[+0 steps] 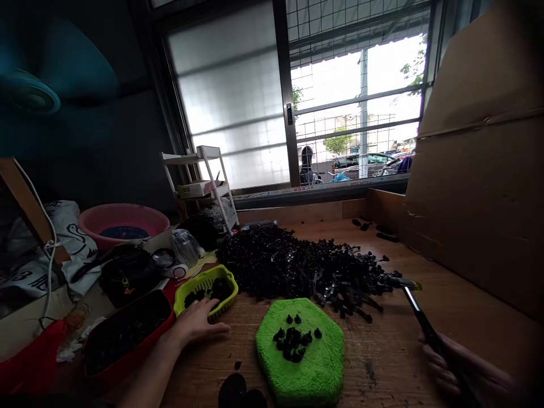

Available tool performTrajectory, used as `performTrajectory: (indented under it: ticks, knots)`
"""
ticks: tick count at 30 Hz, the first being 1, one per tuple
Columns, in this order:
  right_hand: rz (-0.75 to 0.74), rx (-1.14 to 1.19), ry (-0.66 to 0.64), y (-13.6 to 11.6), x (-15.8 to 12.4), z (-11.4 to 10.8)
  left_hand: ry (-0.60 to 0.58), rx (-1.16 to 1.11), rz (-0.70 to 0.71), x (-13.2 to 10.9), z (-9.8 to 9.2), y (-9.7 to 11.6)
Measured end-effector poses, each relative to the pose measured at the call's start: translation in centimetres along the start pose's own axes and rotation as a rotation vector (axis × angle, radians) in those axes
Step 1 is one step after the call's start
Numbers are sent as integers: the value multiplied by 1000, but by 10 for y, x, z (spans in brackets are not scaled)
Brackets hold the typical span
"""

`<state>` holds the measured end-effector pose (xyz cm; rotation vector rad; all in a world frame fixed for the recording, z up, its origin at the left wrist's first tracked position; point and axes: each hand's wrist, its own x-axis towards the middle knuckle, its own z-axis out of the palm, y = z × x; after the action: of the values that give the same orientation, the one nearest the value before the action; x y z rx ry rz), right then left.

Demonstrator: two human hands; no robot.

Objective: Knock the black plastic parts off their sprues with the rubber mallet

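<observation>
My left hand (198,323) reaches to the near side of a yellow-green basket (232,297) of small black parts, its fingers apart and the fingertips at the basket's rim. At the lower right my right hand (463,368) is wrapped round the black handle of a hammer (431,331), whose head is up and to the left, near the edge of a pile of black parts (293,260). Between the hands lies a bright green hexagonal pad (314,368) with a small cluster of black pieces (294,343) on top.
A red bin (168,328) of black parts stands left of my forearm. Behind it are a black bag (130,269), a pink basin (123,218) and a white shelf (208,170). Cardboard (480,170) rises on the right. A black item (238,391) lies at the front edge.
</observation>
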<state>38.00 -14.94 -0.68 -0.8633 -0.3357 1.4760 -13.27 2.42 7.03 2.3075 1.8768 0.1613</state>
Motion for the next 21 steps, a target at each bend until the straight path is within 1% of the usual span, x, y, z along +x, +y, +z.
performTrajectory:
  ticks: [4, 9, 12, 16, 21]
  knots:
    - [4, -31, 50, 0, 0, -2, -49, 33, 21, 4, 7, -1]
    - [-11, -50, 51, 0, 4, -6, -96, -17, 65, 17, 5, -8]
    - [6, -57, 80, -1, 2, -2, -110, -33, 77, 20, 4, -8]
    - [15, -58, 86, -5, -7, 10, -96, -42, 99, 19, 1, -4]
    - [-17, -56, 73, -5, -16, 21, -35, -58, 133, 15, 2, 0]
